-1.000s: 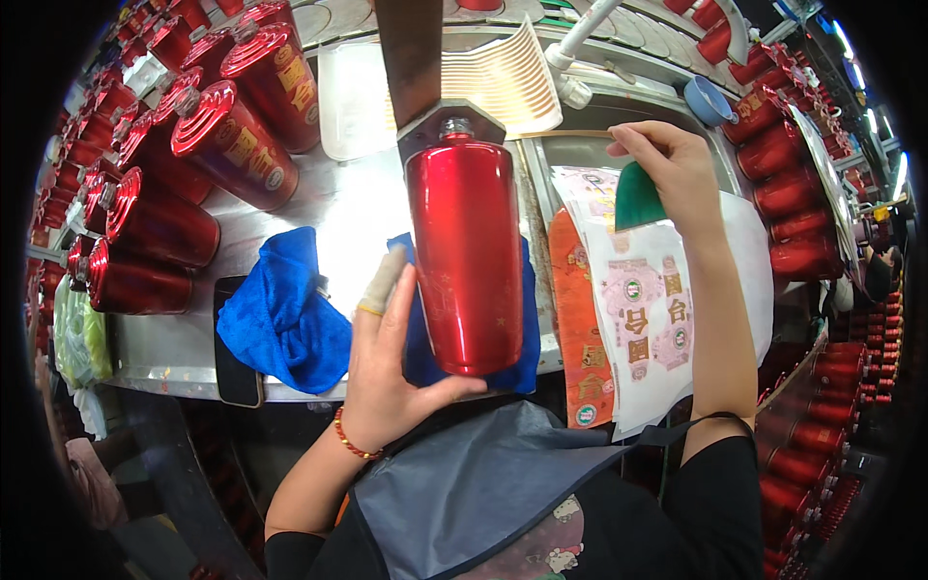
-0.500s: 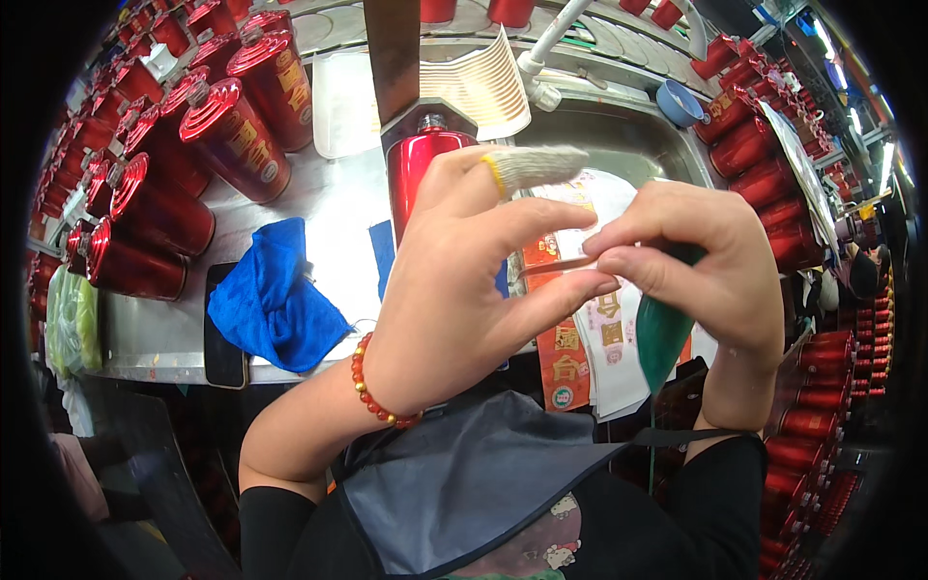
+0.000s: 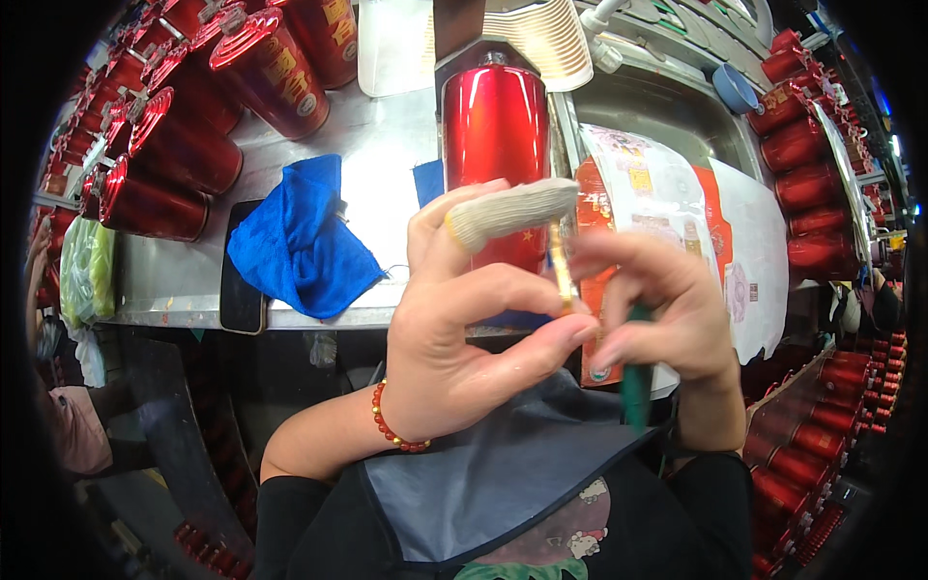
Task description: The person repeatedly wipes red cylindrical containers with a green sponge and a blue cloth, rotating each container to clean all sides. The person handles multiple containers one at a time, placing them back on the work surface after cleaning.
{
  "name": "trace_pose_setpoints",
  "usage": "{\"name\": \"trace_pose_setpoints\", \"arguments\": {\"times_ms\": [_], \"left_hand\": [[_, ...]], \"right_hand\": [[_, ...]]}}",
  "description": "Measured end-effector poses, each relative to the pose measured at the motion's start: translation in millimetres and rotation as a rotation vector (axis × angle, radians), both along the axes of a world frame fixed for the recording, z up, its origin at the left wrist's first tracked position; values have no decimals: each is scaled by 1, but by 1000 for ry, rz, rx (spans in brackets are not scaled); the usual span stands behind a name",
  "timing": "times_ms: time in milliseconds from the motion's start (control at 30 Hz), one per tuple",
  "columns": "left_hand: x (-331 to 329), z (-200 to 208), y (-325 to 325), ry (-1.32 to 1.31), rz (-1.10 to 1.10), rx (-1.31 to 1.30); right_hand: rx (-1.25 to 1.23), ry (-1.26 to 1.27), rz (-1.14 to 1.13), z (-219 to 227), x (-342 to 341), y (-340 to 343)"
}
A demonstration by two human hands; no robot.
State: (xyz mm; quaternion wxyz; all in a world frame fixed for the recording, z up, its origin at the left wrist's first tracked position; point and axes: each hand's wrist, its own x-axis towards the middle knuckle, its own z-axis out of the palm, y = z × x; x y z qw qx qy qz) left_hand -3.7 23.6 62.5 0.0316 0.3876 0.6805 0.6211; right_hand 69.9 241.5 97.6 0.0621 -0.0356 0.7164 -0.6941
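Note:
Between the thumb and forefinger of my left hand (image 3: 474,329), a narrow gold strip (image 3: 561,263) is pinched upright. A grey knitted sleeve with a yellow edge covers another finger of that hand. My right hand (image 3: 667,304), smeared by motion, is just right of the strip, thumb and forefinger apart. A green tapered thing (image 3: 636,382) hangs in its curled fingers; its kind is unclear. Behind my left hand a glossy red canister (image 3: 496,126) lies with its neck away from me. White and orange-red label sheets (image 3: 657,213) are partly behind my right hand.
On the metal bench, a blue cloth (image 3: 304,242) partly covers a dark phone (image 3: 244,290). Several red canisters (image 3: 271,72) stand at the left, more (image 3: 807,198) at the right. A blue bowl (image 3: 735,89) sits by the sink basin (image 3: 667,106). Ridged cream trays (image 3: 556,43) lie behind.
The view has shifted, bringing the red canister and label sheets more into sight. My right hand has drawn away from my left fingertips. The strip, earlier roughly level, now stands upright, its gold side showing.

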Motion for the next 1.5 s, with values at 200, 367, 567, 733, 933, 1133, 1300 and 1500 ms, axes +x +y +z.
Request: {"name": "trace_pose_setpoints", "arguments": {"times_ms": [200,367,567,733,933,1133,1300,1500], "left_hand": [[8,-23,-19,-213,8,176],[11,-26,-23,-249,-21,175],[15,-33,-29,-331,-33,269],[17,-42,-28,-427,-1,303],[15,-56,-24,-180,304,-8],[13,-56,-18,-141,381,-99],[13,-56,-17,-157,373,-101],[12,-60,-16,-194,341,-61]], "right_hand": [[244,260,156,-16,-7,-19],[282,216,93,-9,-10,-27],[272,255,140,-17,-5,-22],[264,18,109,-5,4,-7],[294,-240,29,-16,0,9],[261,-211,-24,-30,-5,15],[205,-275,-54,-40,-6,20],[237,-277,-66,-49,-7,27]]}}
